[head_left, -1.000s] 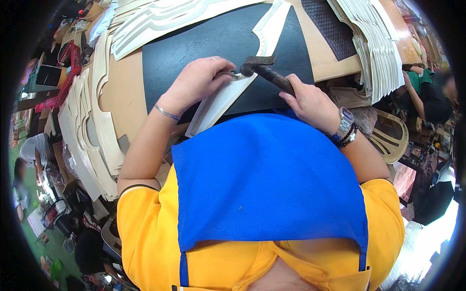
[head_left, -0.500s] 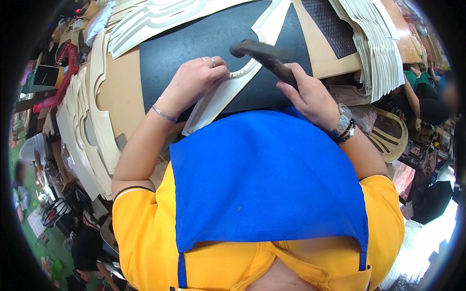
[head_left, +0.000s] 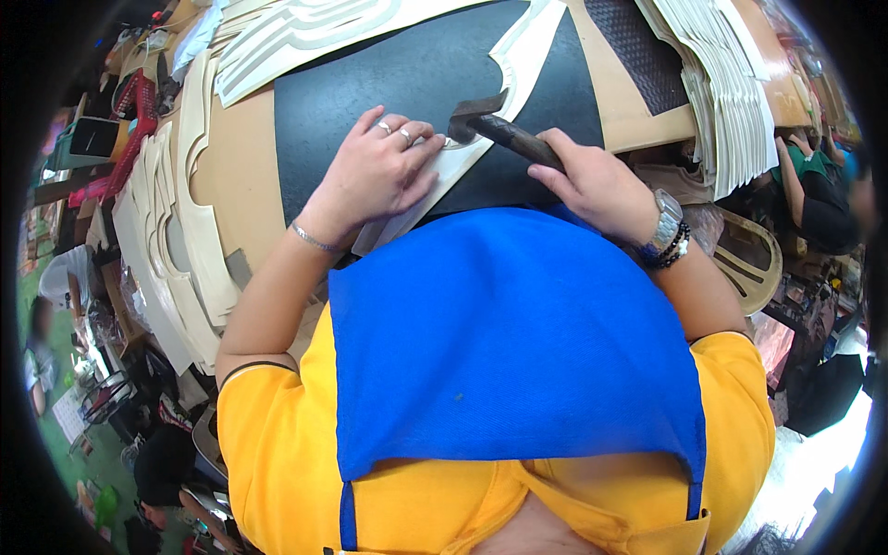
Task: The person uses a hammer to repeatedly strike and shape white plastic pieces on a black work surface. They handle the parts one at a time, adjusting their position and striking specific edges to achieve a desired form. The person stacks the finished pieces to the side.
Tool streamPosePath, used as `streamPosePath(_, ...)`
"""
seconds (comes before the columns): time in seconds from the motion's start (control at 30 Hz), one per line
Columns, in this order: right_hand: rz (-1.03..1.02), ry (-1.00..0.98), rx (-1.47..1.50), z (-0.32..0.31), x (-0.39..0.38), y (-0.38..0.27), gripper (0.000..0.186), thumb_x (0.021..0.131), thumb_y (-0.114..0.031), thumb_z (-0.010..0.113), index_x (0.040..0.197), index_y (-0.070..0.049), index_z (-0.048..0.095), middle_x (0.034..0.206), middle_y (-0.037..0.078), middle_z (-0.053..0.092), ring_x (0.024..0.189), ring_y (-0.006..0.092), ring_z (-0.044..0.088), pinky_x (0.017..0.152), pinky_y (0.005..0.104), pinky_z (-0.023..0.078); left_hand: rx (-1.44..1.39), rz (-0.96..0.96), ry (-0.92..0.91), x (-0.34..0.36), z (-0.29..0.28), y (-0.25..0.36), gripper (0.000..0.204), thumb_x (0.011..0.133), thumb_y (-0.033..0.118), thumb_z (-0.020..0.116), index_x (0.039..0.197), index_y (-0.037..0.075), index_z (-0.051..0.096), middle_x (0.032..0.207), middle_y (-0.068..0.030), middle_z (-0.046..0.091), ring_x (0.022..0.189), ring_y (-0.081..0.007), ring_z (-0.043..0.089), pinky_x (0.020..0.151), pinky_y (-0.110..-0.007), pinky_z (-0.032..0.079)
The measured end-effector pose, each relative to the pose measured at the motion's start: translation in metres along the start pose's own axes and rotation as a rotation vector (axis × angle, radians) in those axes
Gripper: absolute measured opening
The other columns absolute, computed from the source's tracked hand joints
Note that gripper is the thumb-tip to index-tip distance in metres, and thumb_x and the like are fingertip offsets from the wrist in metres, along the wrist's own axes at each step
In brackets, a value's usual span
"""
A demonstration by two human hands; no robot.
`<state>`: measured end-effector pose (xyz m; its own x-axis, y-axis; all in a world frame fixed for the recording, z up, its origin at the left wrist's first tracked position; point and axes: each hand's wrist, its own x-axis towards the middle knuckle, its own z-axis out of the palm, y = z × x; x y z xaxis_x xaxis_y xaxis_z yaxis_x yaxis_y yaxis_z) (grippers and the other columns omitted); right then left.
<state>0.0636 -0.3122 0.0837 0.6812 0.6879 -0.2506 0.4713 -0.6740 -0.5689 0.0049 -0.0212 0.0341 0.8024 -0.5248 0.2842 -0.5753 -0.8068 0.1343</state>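
My right hand (head_left: 597, 180) is wrapped round the dark handle of a hammer (head_left: 509, 136). The hammer's head is down over the notched, curved edge of a long cream cut piece (head_left: 529, 55), which looks like leather or a similar sheet. That piece lies slantwise on a black mat (head_left: 370, 85). Just left of the hammer head, my left hand (head_left: 388, 166) bends its fingers down on the same curved edge, gripping it; the fingertips partly hide the edge. The piece's near end passes under my left hand, close to my blue apron (head_left: 518, 342).
Stacks of similar cream pieces lie at the left (head_left: 199, 231), along the far side (head_left: 305, 42) and at the right (head_left: 726, 102). A dark textured sheet (head_left: 638, 55) lies right of the mat. A beige chair (head_left: 749, 259) stands at the right. Other people are around the room.
The hammer head has come down onto the curved edge from a raised, blurred position. My left hand has loosened from a tighter curl, its fingers lifting and spreading a little.
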Motion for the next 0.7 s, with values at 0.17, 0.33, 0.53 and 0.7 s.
streamPosePath(0.17,-0.014,-0.015,0.029,0.008,0.004,0.001,0.031,0.102,-0.032,0.054,0.118,-0.006,0.047,0.088,0.025,0.067,0.083,0.0469,0.065,0.072,0.0536,0.052,-0.089,-0.177,0.054,-0.022,0.01,0.011,0.029,0.088,0.035,0.073,0.111,0.017,0.072,0.115,-0.0008,0.067,0.111,-0.0212,0.064,0.112,-0.058,0.033)
streamPosePath(0.33,-0.116,0.07,0.2,0.016,0.012,0.008,0.033,0.102,-0.033,0.055,0.118,-0.006,0.049,0.087,0.025,0.067,0.084,0.0467,0.065,0.072,0.0528,0.051,-0.115,-0.359,0.1,-0.025,0.009,0.023,0.023,0.085,0.036,0.076,0.1,0.02,0.076,0.106,-0.0007,0.067,0.105,-0.0202,0.065,0.109,-0.06,0.034)
streamPosePath(0.53,-0.106,0.232,0.092,0.01,0.026,0.011,0.033,0.101,-0.031,0.056,0.119,-0.004,0.046,0.084,0.026,0.067,0.082,0.0469,0.065,0.07,0.054,0.051,-0.143,-0.334,0.173,0.002,0.025,0.005,0.021,0.083,0.035,0.077,0.098,0.02,0.077,0.102,-0.0005,0.067,0.099,-0.021,0.066,0.102,-0.055,0.042)
streamPosePath(0.7,0.076,0.113,-0.065,0.014,0.023,0.025,0.032,0.101,-0.032,0.056,0.112,-0.004,0.045,0.082,0.027,0.067,0.08,0.048,0.065,0.068,0.0566,0.051,0.084,-0.513,0.163,0.027,0.033,0.004,0.043,0.087,0.037,0.073,0.119,0.009,0.07,0.122,-0.0109,0.063,0.111,-0.0289,0.061,0.092,-0.044,0.049)
